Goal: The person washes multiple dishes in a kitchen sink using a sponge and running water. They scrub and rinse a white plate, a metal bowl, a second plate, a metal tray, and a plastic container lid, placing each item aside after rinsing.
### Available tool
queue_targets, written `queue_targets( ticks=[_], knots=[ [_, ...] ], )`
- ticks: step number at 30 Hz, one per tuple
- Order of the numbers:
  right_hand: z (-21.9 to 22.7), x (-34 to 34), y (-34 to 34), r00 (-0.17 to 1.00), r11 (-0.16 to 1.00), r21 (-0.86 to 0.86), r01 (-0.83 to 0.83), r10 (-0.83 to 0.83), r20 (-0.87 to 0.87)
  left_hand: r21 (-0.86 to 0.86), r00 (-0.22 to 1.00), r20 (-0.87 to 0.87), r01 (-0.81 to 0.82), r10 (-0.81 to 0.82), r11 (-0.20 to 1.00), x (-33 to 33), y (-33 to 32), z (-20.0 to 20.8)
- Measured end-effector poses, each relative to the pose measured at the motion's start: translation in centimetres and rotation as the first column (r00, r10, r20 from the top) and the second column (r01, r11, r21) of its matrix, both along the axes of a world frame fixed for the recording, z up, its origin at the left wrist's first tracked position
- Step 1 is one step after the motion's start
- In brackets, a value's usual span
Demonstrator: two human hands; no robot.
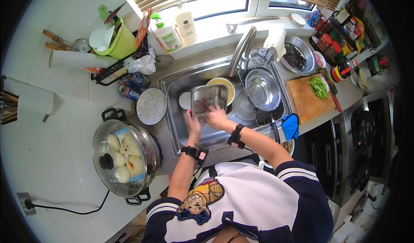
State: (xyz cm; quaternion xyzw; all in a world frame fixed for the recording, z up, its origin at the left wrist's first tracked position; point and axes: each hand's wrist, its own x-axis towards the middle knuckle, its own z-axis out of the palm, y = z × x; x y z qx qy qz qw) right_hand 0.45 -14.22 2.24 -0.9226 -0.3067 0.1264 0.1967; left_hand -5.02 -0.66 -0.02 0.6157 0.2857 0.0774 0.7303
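Above the sink [174, 109], left hand [192, 123] and right hand [217, 118] on a metal tray [210, 98]

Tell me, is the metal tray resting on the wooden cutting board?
No, the left hand is holding the metal tray over the sink.

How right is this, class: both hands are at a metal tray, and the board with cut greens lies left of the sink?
Not quite: the head view shows the board with cut greens right of the sink. The left hand and right hand are at the metal tray.
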Motion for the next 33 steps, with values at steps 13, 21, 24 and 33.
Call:
queue_targets(
  ticks=[13, 21, 24, 33],
  knots=[
    [2.0, -0.3, -0.2, 0.999, 0.997, 0.082, -0.011, 0.014, -0.035, -0.008, 0.986, 0.169, -0.009, 0.010, 1.000, 1.2, 1.0, 2.6],
    [2.4, -3.4, -0.4, 0.983, 0.938, 0.345, -0.033, -0.032, 0.182, -0.233, 0.994, -0.026, -0.105, 0.102, 0.967, 2.2, 0.7, 0.5],
    [1.9, -3.5, -1.7, 0.938, 0.990, 0.140, 0.020, -0.067, 0.340, -0.352, 0.982, -0.046, -0.189, 0.185, 0.917, 2.5, 1.2, 0.7],
    [0.6, -3.3, -3.3, 0.849, 0.945, 0.302, -0.126, -0.055, 0.526, -0.437, 0.964, -0.181, -0.258, 0.197, 0.862, 3.2, 1.2, 0.8]
  ],
)
